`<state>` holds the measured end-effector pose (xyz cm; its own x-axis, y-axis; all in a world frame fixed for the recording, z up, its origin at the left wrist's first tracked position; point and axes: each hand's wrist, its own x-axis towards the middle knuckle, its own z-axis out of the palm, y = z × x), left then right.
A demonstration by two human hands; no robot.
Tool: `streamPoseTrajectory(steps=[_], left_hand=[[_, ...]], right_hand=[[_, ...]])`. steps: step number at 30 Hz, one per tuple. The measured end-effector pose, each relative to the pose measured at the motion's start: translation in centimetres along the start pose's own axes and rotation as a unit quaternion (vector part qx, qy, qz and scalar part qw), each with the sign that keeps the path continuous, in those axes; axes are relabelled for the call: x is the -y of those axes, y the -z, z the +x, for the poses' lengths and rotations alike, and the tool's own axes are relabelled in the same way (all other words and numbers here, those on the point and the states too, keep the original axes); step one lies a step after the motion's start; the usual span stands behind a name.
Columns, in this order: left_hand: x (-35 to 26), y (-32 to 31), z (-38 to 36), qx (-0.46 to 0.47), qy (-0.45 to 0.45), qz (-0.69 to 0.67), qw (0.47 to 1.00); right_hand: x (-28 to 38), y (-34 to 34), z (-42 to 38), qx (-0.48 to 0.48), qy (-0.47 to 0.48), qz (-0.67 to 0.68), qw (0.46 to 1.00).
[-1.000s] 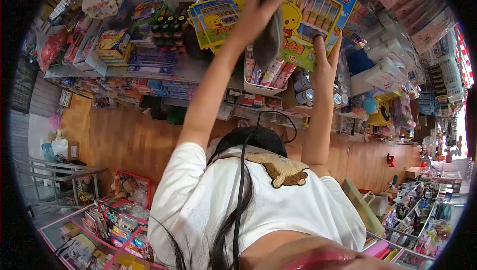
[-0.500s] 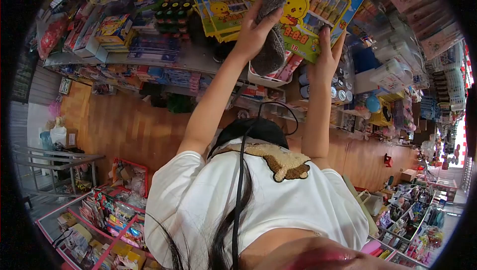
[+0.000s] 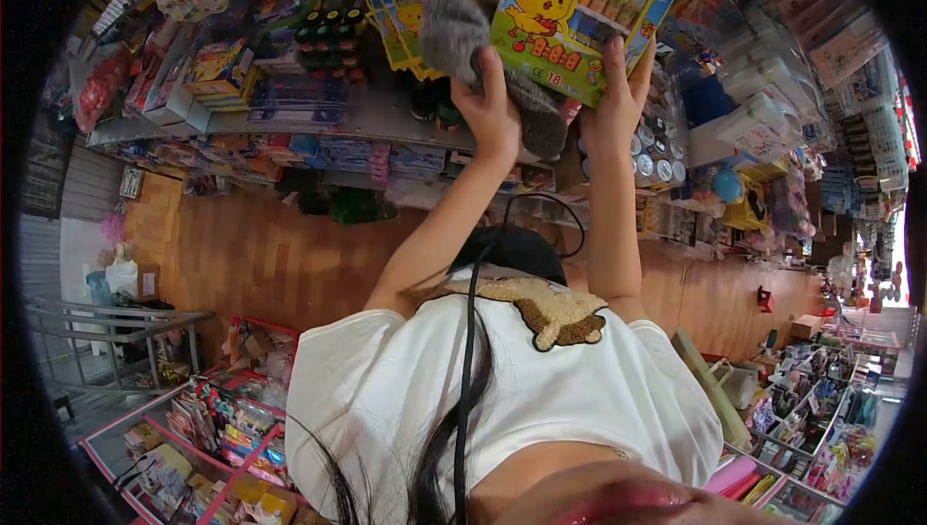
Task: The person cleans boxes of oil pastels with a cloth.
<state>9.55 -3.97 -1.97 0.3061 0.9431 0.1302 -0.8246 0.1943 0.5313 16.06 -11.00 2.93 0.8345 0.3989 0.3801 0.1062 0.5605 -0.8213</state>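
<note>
My left hand (image 3: 491,117) is closed round a fuzzy grey cloth (image 3: 454,25), thumb up along its side. One end of the cloth flops up to the left, and its darker end hangs below the fingers. In my right hand (image 3: 618,108) is a flat pack of pastels (image 3: 543,54) with a yellow chick on its front, gripped at the lower right corner with the thumb on the face. The cloth lies beside the pack's lower left edge. Behind the cloth, several similar yellow-and-blue packs (image 3: 394,34) stand fanned out on the shelf.
The stocked shelf (image 3: 386,129) runs across in front of me, with dark green-capped bottles (image 3: 330,32) left of the packs. Round tubs (image 3: 660,170) sit beyond my right wrist. A black cable (image 3: 470,332) hangs down my front. Display cases (image 3: 145,419) stand behind me on the left.
My left hand has brought the cloth down from the pack's left side, and the cloth's top now flops left. The pack has shifted a little left and up in my right hand.
</note>
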Motion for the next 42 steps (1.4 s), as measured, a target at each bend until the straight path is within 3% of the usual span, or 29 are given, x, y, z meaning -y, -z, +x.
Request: streamPoseTrajectory(steps=[4,6,7,10,13,17,21,24,25,26,27,29,30,32,34,36,38,42], left_hand=[[1.0,4.0,-1.6,-0.024,0.030,0.169,0.985],[0.2,5.7,-2.6,0.038,0.106,0.266,0.957],[0.1,5.7,-3.0,0.010,0.119,0.281,0.952],[-0.8,5.7,-1.7,-0.019,0.154,0.245,0.957],[-2.7,4.0,-1.3,-0.032,0.175,0.189,0.966],[-3.2,4.1,-1.0,0.058,0.207,-0.007,0.977],[-3.0,2.8,-2.5,0.087,0.220,-0.013,0.972],[-2.5,1.5,-4.8,0.179,0.233,0.046,0.955],[-1.5,2.2,-5.6,0.288,0.178,0.183,0.923],[-0.4,3.0,-6.3,0.386,0.118,0.313,0.860],[-0.9,1.7,-6.8,0.462,0.057,0.373,0.802],[-2.4,-1.0,-6.1,0.517,0.006,0.372,0.771],[-2.5,-1.8,-5.5,0.543,-0.020,0.369,0.754],[-1.7,-1.5,-4.2,0.482,-0.100,0.418,0.764],[-1.6,-1.8,-1.8,0.400,-0.213,0.460,0.764],[-1.0,-2.8,1.2,0.246,-0.247,0.422,0.837],[0.0,-4.1,4.4,0.157,-0.230,0.362,0.890],[2.4,-4.8,8.6,0.116,-0.040,0.348,0.929]], right_hand=[[0.1,0.1,0.3,-0.001,-0.008,0.023,1.000],[-0.1,-0.4,0.3,0.002,-0.001,0.006,1.000],[-0.2,-0.7,0.5,0.003,0.005,0.001,1.000],[-1.4,0.1,0.3,0.036,-0.043,-0.006,0.998],[-1.6,0.9,0.1,0.034,-0.026,-0.089,0.995],[-1.2,2.7,-0.9,0.057,-0.014,-0.110,0.992],[-2.3,4.8,-3.8,0.077,-0.056,-0.049,0.994],[-1.5,3.3,-7.2,0.102,-0.059,-0.022,0.993],[-0.9,2.1,-8.3,0.104,-0.050,0.023,0.993],[-8.4,9.1,-11.4,0.070,-0.205,0.045,0.975],[-7.5,8.5,-11.9,0.072,-0.173,-0.056,0.981],[-5.3,7.0,-11.7,-0.011,-0.170,0.053,0.984],[-4.8,6.7,-11.5,-0.094,-0.190,0.260,0.942],[-4.2,7.8,-11.1,-0.137,-0.212,0.289,0.923],[-1.9,8.1,-10.9,-0.166,-0.195,0.236,0.937],[-1.7,9.1,-10.7,-0.201,-0.148,0.202,0.947],[-1.8,10.3,-10.8,-0.229,-0.124,0.155,0.953],[-1.4,11.3,-9.6,-0.254,-0.066,0.041,0.964]])
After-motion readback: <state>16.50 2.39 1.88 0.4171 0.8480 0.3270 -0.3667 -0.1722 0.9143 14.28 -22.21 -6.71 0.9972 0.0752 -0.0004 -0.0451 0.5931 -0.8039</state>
